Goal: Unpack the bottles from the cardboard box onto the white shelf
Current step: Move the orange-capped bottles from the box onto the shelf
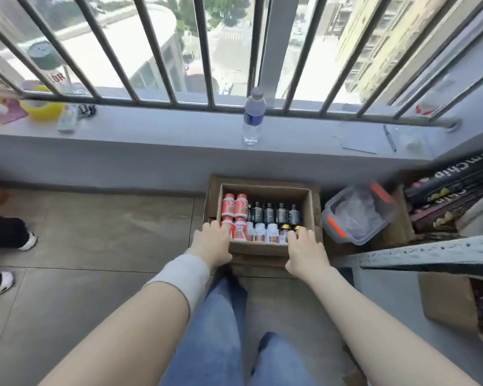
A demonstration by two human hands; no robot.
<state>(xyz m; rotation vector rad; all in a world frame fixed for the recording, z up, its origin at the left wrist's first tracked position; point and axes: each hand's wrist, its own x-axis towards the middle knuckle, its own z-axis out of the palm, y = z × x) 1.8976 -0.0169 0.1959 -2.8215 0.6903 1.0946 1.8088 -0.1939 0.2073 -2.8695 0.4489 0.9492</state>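
An open cardboard box (265, 192) stands on the floor below the window ledge. Inside it stand red bottles (236, 207) at the left, dark bottles (275, 214) at the back, white bottles (262, 232) in front and gold-capped jars (285, 228) at the right. My left hand (211, 242) sits on the box's near left corner, fingers over the rim by a red bottle. At the near right corner my right hand (304, 247) lies the same way, thumb outside, fingers by the gold-capped jars. A pale metal shelf edge (430, 250) runs in at the right.
A clear plastic tub with orange clips (357, 215) lies right of the box. Stacked printed cartons (452, 196) fill the right corner, and another carton (452, 307) sits under the shelf. A water bottle (253, 115) stands on the ledge. Another person's feet (25, 240) are at the left.
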